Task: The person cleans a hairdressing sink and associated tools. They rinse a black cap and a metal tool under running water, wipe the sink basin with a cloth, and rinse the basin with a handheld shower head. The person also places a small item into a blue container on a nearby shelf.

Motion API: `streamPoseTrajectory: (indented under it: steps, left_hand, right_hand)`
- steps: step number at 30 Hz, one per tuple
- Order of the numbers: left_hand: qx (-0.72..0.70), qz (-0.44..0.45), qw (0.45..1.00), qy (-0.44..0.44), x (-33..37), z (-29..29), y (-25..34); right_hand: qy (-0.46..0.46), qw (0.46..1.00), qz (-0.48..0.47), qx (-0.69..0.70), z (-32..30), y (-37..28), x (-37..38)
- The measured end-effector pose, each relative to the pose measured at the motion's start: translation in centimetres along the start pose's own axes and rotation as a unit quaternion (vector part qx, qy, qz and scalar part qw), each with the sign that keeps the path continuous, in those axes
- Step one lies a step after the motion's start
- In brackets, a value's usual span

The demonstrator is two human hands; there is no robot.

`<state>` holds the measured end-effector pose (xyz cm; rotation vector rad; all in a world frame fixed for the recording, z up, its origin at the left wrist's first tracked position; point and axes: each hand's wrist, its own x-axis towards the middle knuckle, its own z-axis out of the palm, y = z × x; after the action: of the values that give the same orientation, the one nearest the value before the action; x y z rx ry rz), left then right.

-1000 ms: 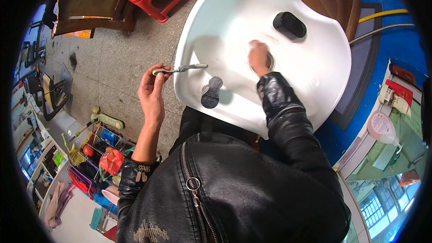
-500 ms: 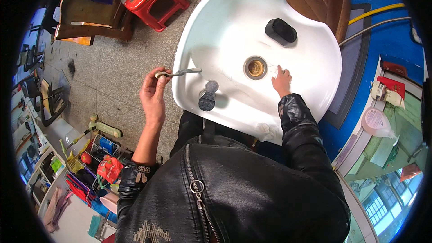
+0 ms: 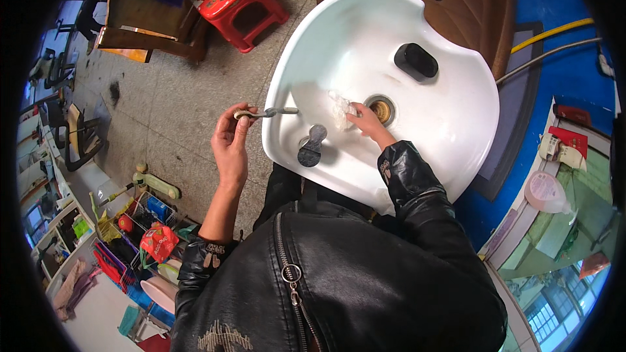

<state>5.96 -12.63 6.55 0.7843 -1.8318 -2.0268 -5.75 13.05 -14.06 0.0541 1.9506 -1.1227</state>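
Observation:
My left hand (image 3: 231,141) is closed round the pale, rounded end of a slim tool (image 3: 268,113). Its grey end points right, over the left rim of the white wash basin (image 3: 450,124); the exact kind I cannot make out. Inside the basin, my right hand (image 3: 370,124) grips a crumpled white tissue (image 3: 342,112), just left of the round drain (image 3: 380,112), and partly covers it. Below the tissue stands a dark grey tap fitting (image 3: 312,145). A black oval neck rest (image 3: 417,61) sits at the far right inside the basin.
A brown padded chair (image 3: 456,0) adjoins the basin's far side. At far left is a red stool (image 3: 241,10) beside a wooden chair (image 3: 153,19). A glass-topped table (image 3: 548,221) with a clear bottle (image 3: 546,190) is at right; a cluttered trolley (image 3: 147,241) is at lower left.
My right hand has moved left from beside the drain and now holds the white tissue, which lay on the near rim. My left hand keeps the tool. The whole view has shifted slightly.

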Motion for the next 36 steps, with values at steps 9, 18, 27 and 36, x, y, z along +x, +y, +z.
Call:
streamPoseTrajectory:
  steps: [9,18,27,36]
  left_hand:
    - [0.005,-0.007,1.000,0.024,-0.3,-0.5,-0.2]
    - [0.026,0.005,1.000,0.005,-0.3,1.6,-0.2]
    - [-0.020,-0.006,1.000,-0.014,0.1,2.7,-0.4]
    - [-0.066,-0.048,0.997,-0.019,-0.2,4.5,-1.0]
  right_hand:
    - [0.197,0.951,-0.029,-0.238,1.9,3.5,4.0]
    - [0.115,0.983,-0.015,0.144,2.6,-1.9,1.5]
    - [-0.081,0.833,-0.181,0.516,-2.2,-10.8,-2.4]
    - [0.113,0.991,-0.055,0.049,-5.2,-6.8,-2.9]
